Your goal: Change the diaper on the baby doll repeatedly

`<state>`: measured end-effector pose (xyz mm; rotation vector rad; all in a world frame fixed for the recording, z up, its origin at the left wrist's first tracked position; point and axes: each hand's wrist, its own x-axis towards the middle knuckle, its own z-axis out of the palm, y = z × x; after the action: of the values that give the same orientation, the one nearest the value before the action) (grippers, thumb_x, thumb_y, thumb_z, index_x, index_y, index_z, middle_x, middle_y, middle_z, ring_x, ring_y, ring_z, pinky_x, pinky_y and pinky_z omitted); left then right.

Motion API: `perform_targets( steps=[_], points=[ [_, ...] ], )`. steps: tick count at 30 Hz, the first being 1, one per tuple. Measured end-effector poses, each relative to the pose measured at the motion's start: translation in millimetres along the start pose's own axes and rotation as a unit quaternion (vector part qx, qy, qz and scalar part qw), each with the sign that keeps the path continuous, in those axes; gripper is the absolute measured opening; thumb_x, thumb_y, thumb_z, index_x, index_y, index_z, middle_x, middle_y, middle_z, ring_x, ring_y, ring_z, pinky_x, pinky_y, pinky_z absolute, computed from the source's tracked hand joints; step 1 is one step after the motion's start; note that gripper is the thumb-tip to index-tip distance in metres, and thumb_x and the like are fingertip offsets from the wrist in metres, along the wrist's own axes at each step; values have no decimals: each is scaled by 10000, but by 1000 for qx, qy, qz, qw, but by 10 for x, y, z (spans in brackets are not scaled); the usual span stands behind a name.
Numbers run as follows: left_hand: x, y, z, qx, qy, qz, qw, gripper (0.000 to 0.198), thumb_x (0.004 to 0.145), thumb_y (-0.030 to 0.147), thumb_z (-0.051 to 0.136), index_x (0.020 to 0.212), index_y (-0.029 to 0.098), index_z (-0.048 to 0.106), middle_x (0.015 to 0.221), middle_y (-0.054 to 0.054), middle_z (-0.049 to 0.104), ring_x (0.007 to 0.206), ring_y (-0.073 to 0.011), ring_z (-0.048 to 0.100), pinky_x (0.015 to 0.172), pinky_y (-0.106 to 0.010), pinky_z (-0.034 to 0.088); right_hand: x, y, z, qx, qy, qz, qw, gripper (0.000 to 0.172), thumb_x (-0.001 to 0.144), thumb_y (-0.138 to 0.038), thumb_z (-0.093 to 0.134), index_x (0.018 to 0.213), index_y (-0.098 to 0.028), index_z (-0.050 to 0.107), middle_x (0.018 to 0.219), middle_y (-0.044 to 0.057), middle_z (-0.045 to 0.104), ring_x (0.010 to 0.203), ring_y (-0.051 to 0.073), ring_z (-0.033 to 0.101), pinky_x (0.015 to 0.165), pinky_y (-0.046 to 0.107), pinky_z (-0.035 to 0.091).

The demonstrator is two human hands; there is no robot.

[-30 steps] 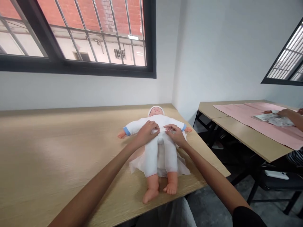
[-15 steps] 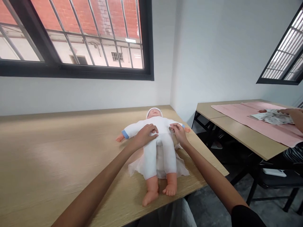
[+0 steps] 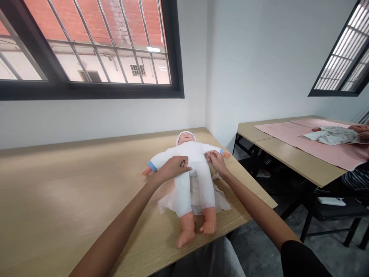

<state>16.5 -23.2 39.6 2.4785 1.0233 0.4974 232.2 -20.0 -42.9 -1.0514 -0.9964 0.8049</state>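
A baby doll [image 3: 191, 150] in a white outfit with blue cuffs and a white cap lies on its back, bare feet toward me. A thin white cloth or open diaper [image 3: 196, 194] is spread beneath its hips and legs. My left hand [image 3: 176, 166] rests at the left side of the doll's waist, fingers curled in and thumb lying toward the belly. On the other side, my right hand [image 3: 216, 161] is closed in a pinch beside the waist. What either hand's fingertips hold is too small or hidden to make out.
The doll lies near the right corner of a wooden table [image 3: 72, 192], against the wall under a barred window [image 3: 115, 42]. To the right, another table [image 3: 305, 163] bears a pink cloth [image 3: 282, 130] and a second doll [image 3: 334, 135]. A black chair [image 3: 343, 211] stands below it.
My left fingers have curled in more tightly at the waist; my right hand has barely moved. Another person's hand has left the second doll. The view has shifted slightly.
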Motion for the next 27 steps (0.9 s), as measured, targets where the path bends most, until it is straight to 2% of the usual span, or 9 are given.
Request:
perform_targets(
  steps=[5, 14, 21, 24, 27],
  points=[
    [-9, -12, -39, -3, -33, -12, 999, 361, 750, 388, 602, 581, 209, 338, 577, 48, 346, 540, -120, 311, 513, -265, 225, 13, 3, 0, -12, 0, 10, 1000, 213, 672, -395, 587, 711, -186, 594, 683, 1, 580, 592, 120, 505, 625, 283, 440],
    [-6, -88, -45, -28, -26, 28, 999, 248, 748, 351, 609, 630, 197, 454, 601, 31, 416, 541, -116, 357, 504, -255, 272, -1, -10, 12, -16, -3, 11, 1000, 202, 694, -381, 580, 728, -183, 591, 640, 0, 580, 579, 136, 525, 596, 290, 446],
    [-11, 15, -122, -69, 60, 11, 996, 146, 778, 338, 520, 747, 196, 503, 670, 30, 478, 616, -132, 438, 561, -245, 329, 9, -8, -14, -14, -6, -2, 1000, 187, 678, -354, 582, 742, -182, 619, 665, -4, 595, 622, 135, 529, 640, 283, 443],
    [-11, 17, -136, -48, 93, -1, 995, 121, 780, 316, 517, 755, 199, 512, 685, 26, 509, 649, -144, 478, 588, -254, 355, 1, -35, -24, -38, -27, -22, 999, 203, 692, -330, 578, 812, -189, 659, 793, 17, 656, 733, 154, 572, 723, 295, 456],
    [-14, 6, -151, -39, 102, -9, 994, 130, 789, 325, 509, 765, 198, 526, 738, 6, 564, 691, -163, 526, 626, -277, 391, -21, -70, -28, -65, -68, -46, 995, 227, 723, -320, 568, 869, -202, 696, 960, 37, 687, 891, 178, 597, 839, 320, 450]
  ],
)
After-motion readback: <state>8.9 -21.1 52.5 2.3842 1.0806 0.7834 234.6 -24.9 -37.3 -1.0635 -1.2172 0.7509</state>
